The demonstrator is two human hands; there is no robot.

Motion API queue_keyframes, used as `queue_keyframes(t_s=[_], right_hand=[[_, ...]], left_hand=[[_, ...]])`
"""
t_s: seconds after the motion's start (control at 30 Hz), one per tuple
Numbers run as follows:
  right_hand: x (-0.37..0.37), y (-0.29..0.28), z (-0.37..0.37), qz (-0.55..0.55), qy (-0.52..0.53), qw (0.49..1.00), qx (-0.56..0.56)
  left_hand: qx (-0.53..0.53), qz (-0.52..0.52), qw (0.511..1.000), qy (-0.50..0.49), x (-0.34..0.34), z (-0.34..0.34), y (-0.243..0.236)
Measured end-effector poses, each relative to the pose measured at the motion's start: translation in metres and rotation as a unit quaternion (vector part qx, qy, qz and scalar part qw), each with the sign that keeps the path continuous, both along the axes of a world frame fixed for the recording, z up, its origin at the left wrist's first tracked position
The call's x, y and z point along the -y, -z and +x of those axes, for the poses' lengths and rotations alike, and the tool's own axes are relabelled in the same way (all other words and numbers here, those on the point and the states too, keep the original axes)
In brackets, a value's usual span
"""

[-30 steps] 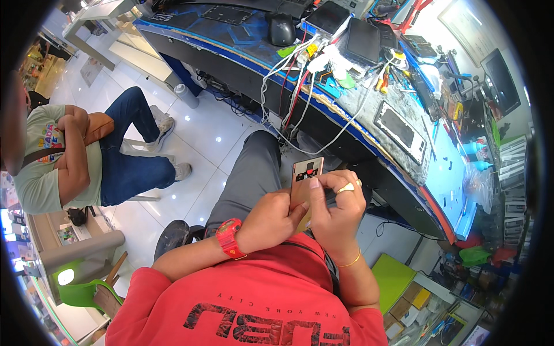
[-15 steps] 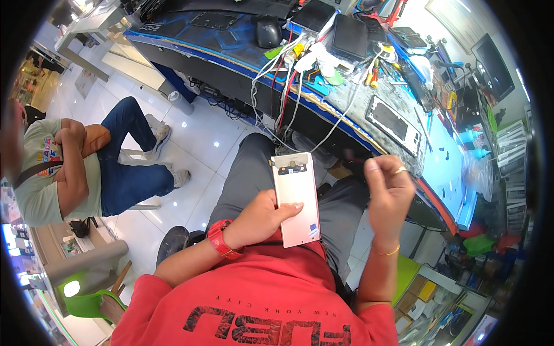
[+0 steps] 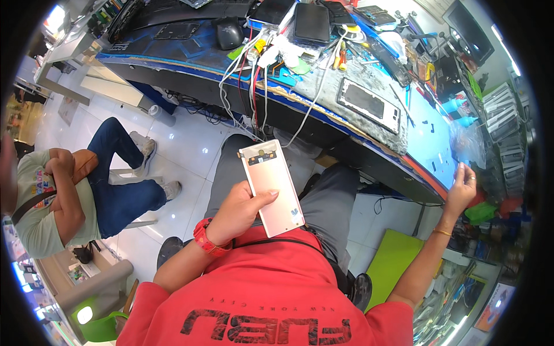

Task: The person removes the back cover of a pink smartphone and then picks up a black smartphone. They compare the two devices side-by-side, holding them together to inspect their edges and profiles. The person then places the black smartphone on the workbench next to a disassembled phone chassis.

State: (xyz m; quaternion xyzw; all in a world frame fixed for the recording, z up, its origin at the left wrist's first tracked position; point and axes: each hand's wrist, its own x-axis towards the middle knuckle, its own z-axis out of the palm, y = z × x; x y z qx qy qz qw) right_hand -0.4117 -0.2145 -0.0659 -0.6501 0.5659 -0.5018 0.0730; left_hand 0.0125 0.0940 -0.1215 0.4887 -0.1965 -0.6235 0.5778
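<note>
My left hand (image 3: 235, 212) grips a phone display panel (image 3: 276, 179) over my lap, its thumb lying across the face turned up. That face is copper-pink, with a dark strip and a flex connector near the far end and a small blue-and-white label at the near corner. Out at the right, my right hand (image 3: 460, 191) is raised by the edge of the blue mat (image 3: 428, 151), close to a clear plastic bag (image 3: 468, 141). Its fingertips are drawn together; whatever they may pinch is too small to make out.
On the bench lie an opened phone frame (image 3: 369, 105), a black phone (image 3: 311, 23), a mouse (image 3: 229, 33), screwdrivers (image 3: 343, 57) and loose cables (image 3: 254, 95) hanging over the edge. Small dark pieces dot the mat. A seated person (image 3: 60, 179) with folded arms is at left.
My right hand has swung outward to the right, from beside the panel to the mat's edge. The left hand still holds the panel, now tilted slightly. The whole view has shifted rightward.
</note>
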Motion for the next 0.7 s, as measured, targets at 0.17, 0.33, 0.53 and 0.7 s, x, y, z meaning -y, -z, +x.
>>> queue_keyframes(t_s=[0.17, 0.33, 0.53, 0.7], right_hand=[[0.025, -0.001, -0.043, -0.021, 0.083, 0.994, -0.072], [0.032, -0.003, -0.042, -0.025, 0.099, 0.99, -0.096], [0.032, -0.002, -0.029, -0.065, 0.097, 0.981, -0.152], [0.022, -0.002, -0.018, -0.114, 0.061, 0.971, -0.202]], left_hand=[[0.055, 0.027, 0.998, 0.023, 0.003, -0.002, -0.005], [0.087, 0.023, 0.995, 0.03, 0.001, -0.003, 0.0], [0.119, 0.024, 0.991, 0.046, 0.001, -0.002, -0.005], [0.143, 0.017, 0.989, 0.025, 0.0, -0.007, -0.002]])
